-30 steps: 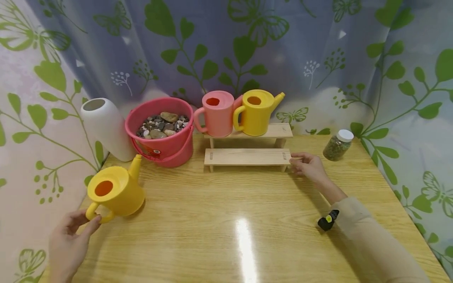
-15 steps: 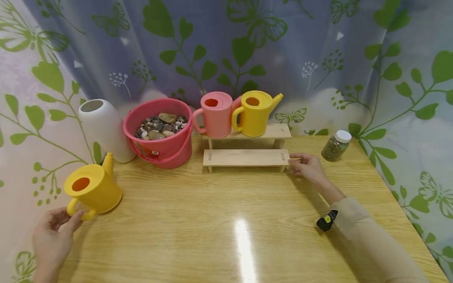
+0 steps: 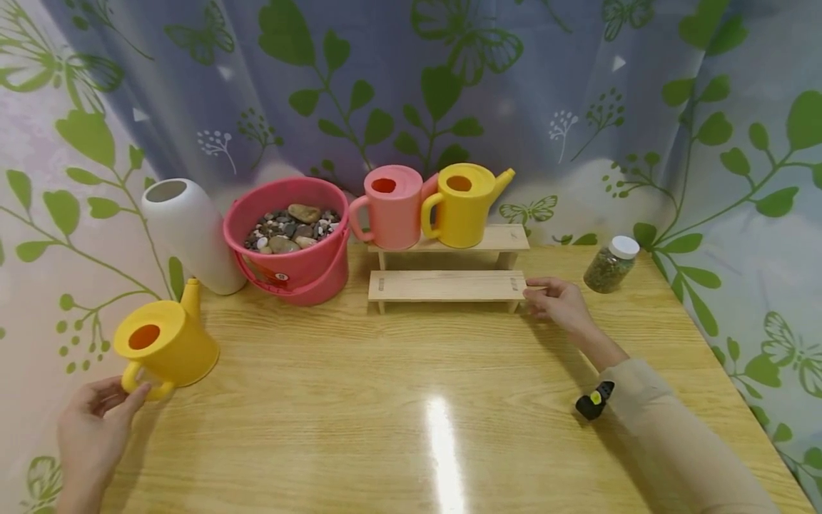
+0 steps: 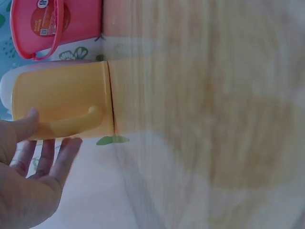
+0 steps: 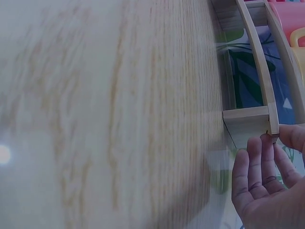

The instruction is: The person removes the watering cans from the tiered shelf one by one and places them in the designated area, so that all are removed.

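Nearest, at the left side of the bench (image 3: 334, 400), the left hand (image 3: 96, 432) pinches the loop handle (image 3: 131, 375) of a yellow watering can (image 3: 176, 353), with thumb and fingers on opposite sides of it. The can seems to rest upright on its base, and its spout (image 3: 191, 300) points away from the person.

By its look, the can is of plastic: rather light, stiff, smooth and not fragile. Whether there is water inside, I cannot tell; if there is, it would become heavier and could slop. The handle is the best place for taking hold, because the round body is wide and may slip.

Farther on, the right hand (image 3: 561, 307) pinches the right end of the lower step of a wooden stand (image 3: 443, 285), thumb above and fingers below. The stand looks stiff but light, so it could slide if pushed; its end is a good place to steady it.

Beyond are a lidded jar (image 3: 606, 271), a pink bucket (image 3: 295, 271) with stones (image 3: 289, 232), and a white vase (image 3: 193, 243), perhaps breakable. On the upper step stand a pink watering can (image 3: 393, 214) and a second yellow one (image 3: 465, 214).
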Motion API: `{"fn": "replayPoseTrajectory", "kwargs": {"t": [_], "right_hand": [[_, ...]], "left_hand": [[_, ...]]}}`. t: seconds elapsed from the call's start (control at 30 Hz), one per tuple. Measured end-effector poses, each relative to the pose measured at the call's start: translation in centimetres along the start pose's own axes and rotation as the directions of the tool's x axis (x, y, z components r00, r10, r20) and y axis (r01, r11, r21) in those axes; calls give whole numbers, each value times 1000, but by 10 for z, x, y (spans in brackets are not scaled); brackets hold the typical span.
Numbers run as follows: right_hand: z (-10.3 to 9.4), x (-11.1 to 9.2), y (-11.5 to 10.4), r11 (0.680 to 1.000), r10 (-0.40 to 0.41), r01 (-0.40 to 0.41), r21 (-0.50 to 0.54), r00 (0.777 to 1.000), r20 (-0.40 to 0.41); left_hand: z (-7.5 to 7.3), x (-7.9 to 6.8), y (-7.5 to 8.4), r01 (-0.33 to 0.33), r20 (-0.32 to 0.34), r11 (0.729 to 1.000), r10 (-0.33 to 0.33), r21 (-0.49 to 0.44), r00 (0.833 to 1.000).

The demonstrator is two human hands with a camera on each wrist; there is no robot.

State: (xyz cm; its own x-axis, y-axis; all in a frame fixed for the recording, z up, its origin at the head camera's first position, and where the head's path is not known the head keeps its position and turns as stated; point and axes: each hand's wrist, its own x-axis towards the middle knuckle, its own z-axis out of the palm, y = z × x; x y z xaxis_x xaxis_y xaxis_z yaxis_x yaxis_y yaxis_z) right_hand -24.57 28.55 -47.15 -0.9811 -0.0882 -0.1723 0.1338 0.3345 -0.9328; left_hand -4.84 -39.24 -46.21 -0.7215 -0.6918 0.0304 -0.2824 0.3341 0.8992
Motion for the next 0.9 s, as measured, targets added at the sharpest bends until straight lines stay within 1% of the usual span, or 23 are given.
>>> {"fn": "replayPoseTrajectory", "kwargs": {"t": [0.07,0.13,0.2,0.27,0.33,0.37,0.43,0.47,0.53,0.57,0.63,0.73,0.77,0.8,0.9], "right_hand": [[0,1,1,1000,3,-3,3,1000,3],[-1,1,1,1000,7,-7,8,1000,5],[-1,2,1,1000,11,-11,13,1000,8],[-1,2,2,1000,17,-17,13,1000,8],[-1,2,2,1000,21,-21,10,1000,8],[0,2,1,1000,21,-21,7,1000,9],[-1,1,1,1000,23,-23,-2,1000,8],[-1,1,1,1000,26,-26,-3,1000,5],[-1,1,0,1000,25,-25,-10,1000,4],[-1,1,0,1000,25,-25,-13,1000,5],[-1,1,0,1000,25,-25,-14,1000,4],[-1,1,-1,1000,25,-25,-12,1000,8],[0,1,-1,1000,26,-26,-10,1000,9],[0,1,-1,1000,26,-26,-9,1000,9],[0,1,-1,1000,28,-28,-5,1000,11]], "left_hand": [[-1,-1,5,-35,-36,999,36,16,999],[-2,-1,13,-76,-63,997,75,-25,995],[-1,-1,25,-115,-81,992,110,-57,991],[2,-1,38,-161,-78,984,156,-70,985],[5,-1,51,-176,-54,981,172,-83,984],[8,-1,58,-203,-45,975,200,-85,979],[15,0,70,-266,-27,961,264,-80,964],[19,0,76,-299,-17,951,299,-77,954],[28,-1,89,-362,6,929,363,-71,932],[33,-1,96,-395,19,916,397,-71,918],[45,-1,109,-420,57,903,426,-89,903],[67,-3,130,-429,136,896,442,-116,887],[75,-4,137,-434,164,893,448,-119,879],[83,-5,144,-438,191,890,455,-128,870],[108,-8,163,-479,253,864,504,-157,826]]}}
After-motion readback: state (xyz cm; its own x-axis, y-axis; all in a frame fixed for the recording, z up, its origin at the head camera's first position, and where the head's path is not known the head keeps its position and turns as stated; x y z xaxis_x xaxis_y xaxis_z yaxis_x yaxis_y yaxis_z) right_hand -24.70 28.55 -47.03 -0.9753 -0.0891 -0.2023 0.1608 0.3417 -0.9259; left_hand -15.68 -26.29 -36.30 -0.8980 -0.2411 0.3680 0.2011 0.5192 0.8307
